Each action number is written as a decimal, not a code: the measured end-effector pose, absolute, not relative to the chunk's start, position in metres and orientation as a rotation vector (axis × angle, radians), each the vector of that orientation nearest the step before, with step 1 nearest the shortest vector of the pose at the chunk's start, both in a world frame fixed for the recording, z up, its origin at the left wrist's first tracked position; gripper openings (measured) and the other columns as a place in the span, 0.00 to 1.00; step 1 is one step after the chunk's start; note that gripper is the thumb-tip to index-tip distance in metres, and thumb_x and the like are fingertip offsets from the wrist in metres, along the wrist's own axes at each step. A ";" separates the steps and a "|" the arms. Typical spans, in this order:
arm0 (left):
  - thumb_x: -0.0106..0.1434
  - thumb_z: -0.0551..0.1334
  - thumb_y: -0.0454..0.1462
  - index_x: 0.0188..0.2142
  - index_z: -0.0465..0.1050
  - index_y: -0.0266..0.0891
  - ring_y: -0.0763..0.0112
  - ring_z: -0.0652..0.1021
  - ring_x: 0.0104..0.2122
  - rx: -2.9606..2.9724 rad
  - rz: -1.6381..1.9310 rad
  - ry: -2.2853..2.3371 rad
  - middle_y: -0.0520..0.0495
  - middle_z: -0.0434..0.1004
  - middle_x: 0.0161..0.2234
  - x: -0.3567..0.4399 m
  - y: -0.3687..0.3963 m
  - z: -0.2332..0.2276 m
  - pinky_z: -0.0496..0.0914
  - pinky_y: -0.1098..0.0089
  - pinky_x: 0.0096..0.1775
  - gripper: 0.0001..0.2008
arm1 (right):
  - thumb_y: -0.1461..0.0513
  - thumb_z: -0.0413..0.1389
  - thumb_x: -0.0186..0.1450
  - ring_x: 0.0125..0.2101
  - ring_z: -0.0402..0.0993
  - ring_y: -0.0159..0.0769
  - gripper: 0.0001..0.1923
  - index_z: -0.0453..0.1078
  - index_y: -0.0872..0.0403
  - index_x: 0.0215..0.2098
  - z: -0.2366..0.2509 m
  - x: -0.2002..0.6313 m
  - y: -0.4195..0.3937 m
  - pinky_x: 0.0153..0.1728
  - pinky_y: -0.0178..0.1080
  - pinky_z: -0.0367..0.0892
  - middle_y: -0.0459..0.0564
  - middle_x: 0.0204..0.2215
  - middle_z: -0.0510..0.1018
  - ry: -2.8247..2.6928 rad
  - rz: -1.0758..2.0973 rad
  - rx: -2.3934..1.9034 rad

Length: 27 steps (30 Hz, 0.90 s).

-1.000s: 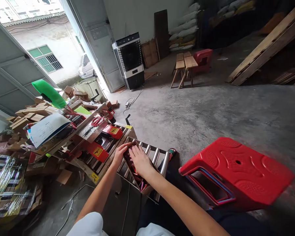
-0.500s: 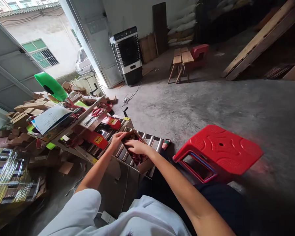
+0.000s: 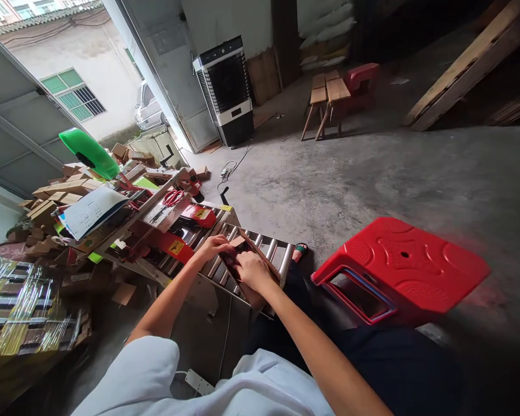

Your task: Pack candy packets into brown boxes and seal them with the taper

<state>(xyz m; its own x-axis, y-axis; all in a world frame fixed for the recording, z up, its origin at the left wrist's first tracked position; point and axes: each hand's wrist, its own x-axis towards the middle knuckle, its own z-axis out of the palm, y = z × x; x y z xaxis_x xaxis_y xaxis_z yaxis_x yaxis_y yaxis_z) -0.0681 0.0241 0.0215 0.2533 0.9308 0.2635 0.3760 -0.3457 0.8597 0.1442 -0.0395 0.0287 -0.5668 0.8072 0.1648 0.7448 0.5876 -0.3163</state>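
An open cardboard box sits tilted across the metal rollers in front of me, with dark reddish contents that are too shaded to name. My left hand is at the box's far left rim, its fingers closed over the edge. Down in the box's opening is my right hand, knuckles up and fingers curled inward; what its fingertips hold is hidden. The roller conveyor runs beneath the box towards a taping machine with red guards.
A red plastic stool stands right of the conveyor. Red-handled scissors and papers lie on the machine, beside a green guard. Flattened cartons pile up behind it. An air cooler stands by the door; a power strip lies below me.
My right hand has gone from lying flatter over the contents to being curled within the box. My left fingers have shifted inward over the rim. The view has turned slightly.
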 end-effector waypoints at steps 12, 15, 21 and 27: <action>0.34 0.74 0.31 0.14 0.74 0.43 0.72 0.68 0.18 2.045 0.477 1.294 0.51 0.74 0.16 -0.038 0.066 0.029 0.64 0.73 0.28 0.11 | 0.63 0.49 0.70 0.58 0.65 0.45 0.17 0.73 0.56 0.52 0.010 0.143 -0.032 0.63 0.46 0.59 0.57 0.53 0.74 -2.411 0.299 -0.995; 0.37 0.72 0.31 0.18 0.77 0.44 0.71 0.71 0.20 2.025 0.472 1.301 0.50 0.77 0.20 -0.036 0.067 0.035 0.65 0.73 0.29 0.08 | 0.68 0.43 0.69 0.65 0.58 0.45 0.28 0.61 0.57 0.66 0.003 0.137 -0.032 0.68 0.51 0.53 0.57 0.66 0.63 -2.320 0.249 -1.029; 0.44 0.72 0.37 0.25 0.81 0.42 0.67 0.76 0.23 1.992 0.509 1.210 0.49 0.81 0.24 -0.065 0.051 0.059 0.68 0.73 0.28 0.06 | 0.66 0.44 0.68 0.69 0.51 0.48 0.34 0.49 0.62 0.72 -0.009 0.123 -0.021 0.71 0.55 0.41 0.61 0.70 0.52 -2.594 0.244 -1.204; 0.58 0.66 0.44 0.44 0.82 0.42 0.59 0.80 0.43 1.957 1.061 1.375 0.43 0.83 0.41 -0.057 0.025 0.033 0.71 0.66 0.48 0.16 | 0.67 0.50 0.63 0.68 0.53 0.53 0.34 0.57 0.67 0.68 -0.011 0.126 -0.012 0.70 0.56 0.42 0.67 0.68 0.55 -2.610 0.321 -1.143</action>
<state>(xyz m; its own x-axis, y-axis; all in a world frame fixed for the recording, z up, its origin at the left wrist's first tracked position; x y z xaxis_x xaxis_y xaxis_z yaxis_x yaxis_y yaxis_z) -0.0568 0.0245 0.0326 0.1782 0.9365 0.3020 0.5299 -0.3499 0.7725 0.1259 -0.0116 -0.0113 -0.6507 0.7424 0.1593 0.6816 0.6636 -0.3084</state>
